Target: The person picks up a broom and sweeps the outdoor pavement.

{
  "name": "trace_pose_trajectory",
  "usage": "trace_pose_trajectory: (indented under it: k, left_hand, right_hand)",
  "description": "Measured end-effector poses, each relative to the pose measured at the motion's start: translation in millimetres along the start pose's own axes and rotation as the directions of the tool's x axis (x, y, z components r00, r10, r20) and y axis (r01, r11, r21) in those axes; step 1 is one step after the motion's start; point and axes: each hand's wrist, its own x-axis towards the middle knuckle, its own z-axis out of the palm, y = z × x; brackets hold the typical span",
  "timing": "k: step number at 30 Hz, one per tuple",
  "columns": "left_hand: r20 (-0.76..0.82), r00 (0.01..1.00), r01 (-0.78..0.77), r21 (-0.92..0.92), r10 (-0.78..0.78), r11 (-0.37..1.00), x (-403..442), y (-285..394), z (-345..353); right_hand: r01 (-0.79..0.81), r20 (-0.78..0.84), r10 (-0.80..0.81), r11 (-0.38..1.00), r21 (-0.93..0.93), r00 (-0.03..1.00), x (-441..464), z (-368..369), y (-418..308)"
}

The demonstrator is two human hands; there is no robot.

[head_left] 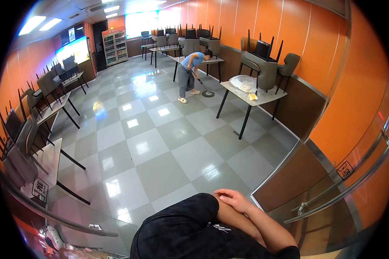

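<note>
Head view | your right hand (234,200) rests loosely open on your left arm (237,219); left hand hidden, can't tell its state | mop (208,93) on floor (181,129), near person (186,77) | bumping the table (216,60) could topple stacked chairs (210,45).

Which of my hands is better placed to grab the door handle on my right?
Likely your right hand: it rests in view on your left arm, nearer the handle. Your left hand is hidden.
</note>
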Motion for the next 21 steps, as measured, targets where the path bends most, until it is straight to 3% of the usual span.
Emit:
trace_pose_trajectory:
  k: [3,5,6,8,10,14,15,18,21]
  left_hand:
    - [0.011,1.0,-0.005,0.005,0.005,1.0,0,2,-2]
    - [0.033,0.999,-0.012,0.007,0.012,1.0,0,1,-6]
    - [0.051,0.999,-0.011,0.007,0.011,1.0,-3,2,-9]
    - [0.129,0.992,0.003,0.002,-0.003,1.0,-2,2,-6]
    - [0.251,0.968,0.028,0.005,-0.028,1.0,-3,-7,9]
    - [0.505,0.851,0.12,0.079,-0.143,0.99,12,-10,23]
    - [0.567,0.806,0.128,0.111,-0.169,0.986,22,-9,30]
    - [0.737,0.642,0.088,0.203,-0.211,0.975,62,2,71]
    - [0.857,0.46,-0.005,0.264,-0.233,0.964,108,5,129]
  right_hand:
    - [-0.085,0.083,0.091,0.994,-0.074,0.992,2,-10,-4]
    - [-0.281,0.125,0.294,0.953,-0.114,0.948,6,-23,12]
    - [-0.286,0.09,0.294,0.954,-0.092,0.951,5,-24,12]
    - [-0.003,0.112,0.014,0.995,-0.1,0.994,2,-25,7]
    - [0.077,0.114,-0.07,0.995,-0.058,0.991,-5,-23,-1]
    - [-0.028,-0.144,0.003,0.984,-0.177,0.99,-35,-30,-9]
    - [-0.061,-0.284,0.02,0.989,-0.138,0.959,-54,-31,-5]
    - [-0.189,-0.484,0.091,0.969,-0.158,0.87,-113,-37,1]
    - [-0.006,-0.642,-0.054,0.996,-0.09,0.765,-195,-25,17]
